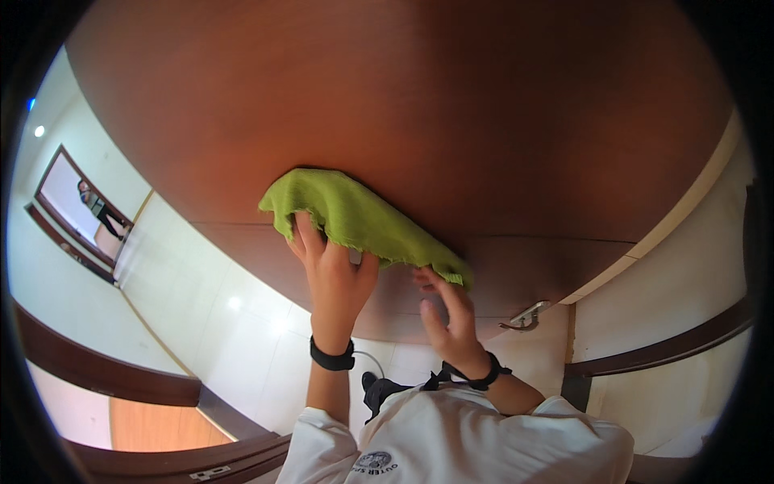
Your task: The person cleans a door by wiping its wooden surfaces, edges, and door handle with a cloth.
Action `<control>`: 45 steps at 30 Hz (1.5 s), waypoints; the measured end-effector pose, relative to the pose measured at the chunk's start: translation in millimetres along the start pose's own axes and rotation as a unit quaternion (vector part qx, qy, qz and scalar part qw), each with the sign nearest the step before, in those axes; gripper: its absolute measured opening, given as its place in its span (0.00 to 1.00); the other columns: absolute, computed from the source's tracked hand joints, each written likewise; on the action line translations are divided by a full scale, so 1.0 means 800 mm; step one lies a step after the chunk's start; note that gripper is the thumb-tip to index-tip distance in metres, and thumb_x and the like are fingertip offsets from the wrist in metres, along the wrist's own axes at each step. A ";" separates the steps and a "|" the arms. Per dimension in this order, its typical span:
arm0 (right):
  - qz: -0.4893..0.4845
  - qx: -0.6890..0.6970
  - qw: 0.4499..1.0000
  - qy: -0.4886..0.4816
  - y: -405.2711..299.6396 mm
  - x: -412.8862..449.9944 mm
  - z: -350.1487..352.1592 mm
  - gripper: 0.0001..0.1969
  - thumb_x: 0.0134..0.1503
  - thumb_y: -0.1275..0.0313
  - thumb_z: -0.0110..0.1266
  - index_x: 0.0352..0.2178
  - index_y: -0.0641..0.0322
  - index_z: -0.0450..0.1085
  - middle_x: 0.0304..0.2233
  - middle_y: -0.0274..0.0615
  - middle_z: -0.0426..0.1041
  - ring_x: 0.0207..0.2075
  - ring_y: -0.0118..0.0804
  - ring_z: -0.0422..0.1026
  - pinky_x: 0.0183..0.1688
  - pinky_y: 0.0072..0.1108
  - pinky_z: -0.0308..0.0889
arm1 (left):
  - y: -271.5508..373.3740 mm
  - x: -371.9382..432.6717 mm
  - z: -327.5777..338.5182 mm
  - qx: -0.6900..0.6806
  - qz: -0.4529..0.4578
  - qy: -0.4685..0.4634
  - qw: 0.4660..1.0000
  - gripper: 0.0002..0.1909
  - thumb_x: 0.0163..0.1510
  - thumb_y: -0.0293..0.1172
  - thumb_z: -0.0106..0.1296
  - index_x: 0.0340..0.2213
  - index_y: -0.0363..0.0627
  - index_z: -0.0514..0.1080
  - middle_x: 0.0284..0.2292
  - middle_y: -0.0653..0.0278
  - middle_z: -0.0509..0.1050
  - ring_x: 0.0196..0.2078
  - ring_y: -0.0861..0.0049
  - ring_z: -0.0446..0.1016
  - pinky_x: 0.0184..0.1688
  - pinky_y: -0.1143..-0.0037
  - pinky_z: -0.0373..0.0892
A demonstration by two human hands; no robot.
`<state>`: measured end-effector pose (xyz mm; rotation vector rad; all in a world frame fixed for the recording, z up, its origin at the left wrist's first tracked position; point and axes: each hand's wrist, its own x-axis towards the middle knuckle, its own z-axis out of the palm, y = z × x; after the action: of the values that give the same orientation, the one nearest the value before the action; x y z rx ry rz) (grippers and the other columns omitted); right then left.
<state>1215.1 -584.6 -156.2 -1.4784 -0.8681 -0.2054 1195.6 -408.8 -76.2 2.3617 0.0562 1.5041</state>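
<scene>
A green cloth (344, 212) lies folded against the reddish-brown wooden door (387, 109) in front of me. My left hand (335, 266) reaches up under its lower edge. The fingers go partly out of sight in the cloth, which drapes over them. At the cloth's lower right end is my right hand (452, 320), slightly blurred, with fingertips at the edge and the thumb held apart. Each wrist wears a black band.
A metal lever handle (529, 316) sticks out of the door at lower right. Pale floor tiles (242, 308) stretch below and left. A person (97, 206) stands by a far doorway at left. Dark wooden trim (103, 363) runs along the left wall, and a white wall (653, 314) rises at right.
</scene>
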 end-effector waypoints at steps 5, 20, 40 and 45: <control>-0.044 -0.111 0.990 0.072 0.004 -0.003 0.008 0.21 0.56 0.79 0.48 0.53 0.70 0.64 0.48 0.52 0.70 0.46 0.42 0.70 0.48 0.28 0.66 | -0.033 -0.064 0.017 0.005 -0.082 -0.009 0.997 0.25 0.41 0.25 0.56 0.46 0.42 0.70 0.60 0.36 0.52 0.62 0.33 0.45 0.61 0.44 0.42; -0.074 -0.053 0.992 -0.085 0.006 -0.008 0.141 0.13 0.55 0.79 0.49 0.43 0.66 0.72 0.41 0.50 0.74 0.41 0.46 0.74 0.43 0.28 0.70 | -0.157 -0.080 -0.001 -0.002 0.006 -0.047 0.999 0.26 0.36 0.33 0.58 0.43 0.48 0.74 0.46 0.48 0.68 0.62 0.38 0.50 0.61 0.38 0.38; -0.127 -0.426 0.881 0.164 0.042 0.041 0.236 0.19 0.50 0.81 0.50 0.46 0.68 0.70 0.52 0.57 0.63 0.49 0.57 0.64 0.54 0.39 0.58 | -0.298 -0.077 -0.081 -0.054 -0.045 -0.063 0.996 0.29 0.44 0.14 0.47 0.52 0.36 0.62 0.57 0.35 0.54 0.57 0.36 0.54 0.58 0.50 0.53; -0.137 -0.395 0.873 0.249 0.003 0.090 0.256 0.23 0.48 0.82 0.49 0.48 0.65 0.68 0.54 0.60 0.58 0.54 0.62 0.58 0.57 0.44 0.55 | -0.297 -0.030 -0.093 -0.162 -0.051 0.020 0.985 0.32 0.47 0.14 0.43 0.56 0.36 0.55 0.61 0.42 0.48 0.61 0.43 0.53 0.62 0.61 0.50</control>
<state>1188.6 -369.3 -142.8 -1.9049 -0.5706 -1.2211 1154.1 -170.8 -140.5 2.0409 -0.0534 1.3954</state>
